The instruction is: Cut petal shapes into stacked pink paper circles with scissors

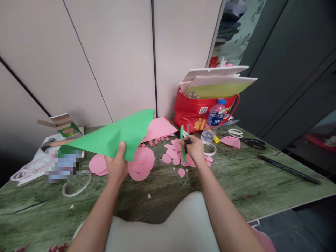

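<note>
My left hand (117,166) grips the lower edge of a large green paper sheet (118,134), thumb on top; the sheet is raised above the table and its right edge is jagged. My right hand (193,147) is closed round scissors (187,142) with a dark handle. A narrow green strip (183,143) is at the scissors, apart from the sheet. Below the hands lie pink paper petals (172,154), a scalloped pink paper piece (141,164) and small pink pieces (156,140).
A red bag (190,108) holding boards stands at the back, with a water bottle (215,119) before it. Tape rolls (209,148), black scissors (253,142) and dark sticks (288,169) lie right. An opened box (69,129) is at the left.
</note>
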